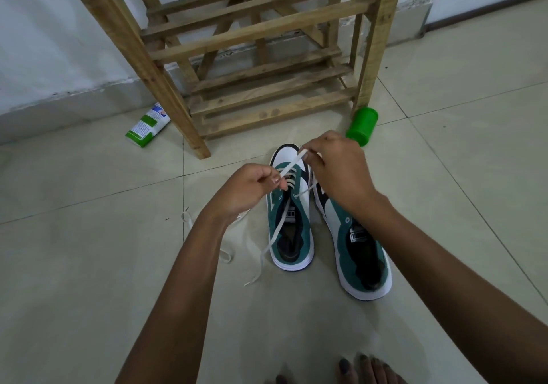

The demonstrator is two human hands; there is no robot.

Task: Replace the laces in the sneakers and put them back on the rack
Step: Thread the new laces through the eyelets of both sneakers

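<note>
Two sneakers [320, 220] on pale tiled floor [89, 235] – wooden rack [252, 57] behind

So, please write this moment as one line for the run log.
stage: lacing left sneaker | left hand: pinches white lace | right hand: pinches same lace | right sneaker: unlaced, on floor | rack: behind

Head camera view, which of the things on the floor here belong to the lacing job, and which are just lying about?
Part of the job:
left sneaker, being laced
right sneaker, eyelets bare
white lace pinched by left hand and right hand
loose lace on the tiles
wooden rack

Lying about:
green cup on its side
green-and-white packet
</note>
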